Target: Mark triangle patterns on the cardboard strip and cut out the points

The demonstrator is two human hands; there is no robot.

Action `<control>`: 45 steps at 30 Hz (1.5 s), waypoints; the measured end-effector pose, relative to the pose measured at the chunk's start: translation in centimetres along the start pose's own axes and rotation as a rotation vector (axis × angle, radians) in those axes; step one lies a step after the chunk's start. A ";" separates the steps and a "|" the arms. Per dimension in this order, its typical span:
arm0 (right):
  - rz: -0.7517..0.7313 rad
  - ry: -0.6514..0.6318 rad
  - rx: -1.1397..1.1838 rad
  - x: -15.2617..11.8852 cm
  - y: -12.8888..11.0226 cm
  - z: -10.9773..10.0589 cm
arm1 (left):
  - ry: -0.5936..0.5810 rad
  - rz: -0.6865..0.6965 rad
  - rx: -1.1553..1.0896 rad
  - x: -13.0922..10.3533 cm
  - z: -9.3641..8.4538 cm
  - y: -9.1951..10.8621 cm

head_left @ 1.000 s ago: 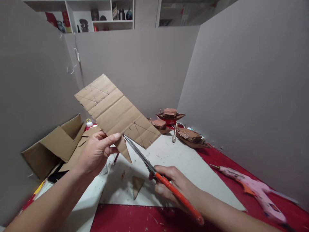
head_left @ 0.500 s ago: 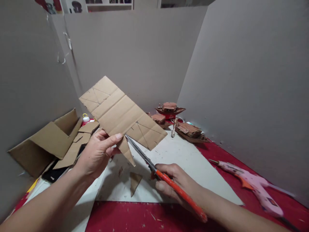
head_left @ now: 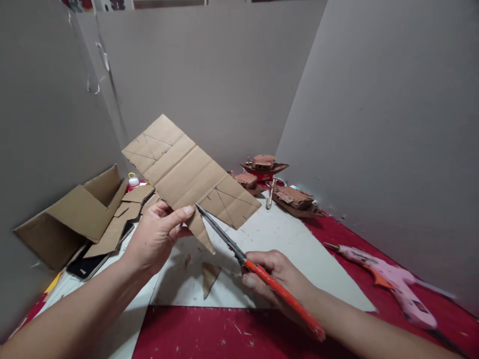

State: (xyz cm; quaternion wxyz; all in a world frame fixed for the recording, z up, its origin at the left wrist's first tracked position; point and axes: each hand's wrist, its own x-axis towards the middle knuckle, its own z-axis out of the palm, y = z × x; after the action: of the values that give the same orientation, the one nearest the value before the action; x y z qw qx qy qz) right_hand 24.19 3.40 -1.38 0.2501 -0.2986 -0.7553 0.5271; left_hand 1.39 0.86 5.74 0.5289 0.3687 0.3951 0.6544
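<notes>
The left hand (head_left: 151, 234) pinches the cardboard sheet (head_left: 190, 174) aloft; the right hand (head_left: 275, 279), extended forward, grips scissors (head_left: 258, 269) at its cut edge. Grey walls (head_left: 205, 80) enclose the red-and-white tabletop (head_left: 194, 331).

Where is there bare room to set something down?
The white sheet is mostly bare between the right hand, glue gun and model boats. The red cover along the near edge has room among shavings. Crowded: left, with cardboard box, cardboard scraps and smartphone; far end, with the boats.
</notes>
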 end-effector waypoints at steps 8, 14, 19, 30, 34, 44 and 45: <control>-0.005 -0.041 0.004 0.0 0.8 -0.1 | -0.005 0.014 -0.009 0.0 0.0 0.2; -0.086 -0.055 -0.126 -0.2 0.9 -0.2 | 0.019 0.027 0.007 0.1 0.1 -0.1; -0.085 -0.051 -0.138 -0.3 0.6 -0.2 | 0.040 0.043 0.024 0.1 -0.1 -0.2; 0.061 0.000 -0.027 0.0 0.3 0.2 | 0.044 0.036 0.035 0.0 0.1 -0.1; 0.070 0.039 -0.003 0.0 0.0 0.1 | 0.020 0.008 0.022 -0.1 0.0 0.1; 0.055 0.084 -0.085 0.3 1.0 -0.1 | -0.044 -0.084 -0.050 0.2 -0.2 1.1; 0.042 0.072 -0.100 0.3 1.0 -0.1 | -0.031 -0.076 -0.046 0.2 -0.1 1.1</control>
State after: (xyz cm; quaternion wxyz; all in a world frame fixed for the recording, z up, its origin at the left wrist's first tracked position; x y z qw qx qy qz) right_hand 24.26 3.95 -2.24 0.2508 -0.3453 -0.7647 0.4828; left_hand 0.80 0.87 6.73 0.5677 0.3513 0.3854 0.6370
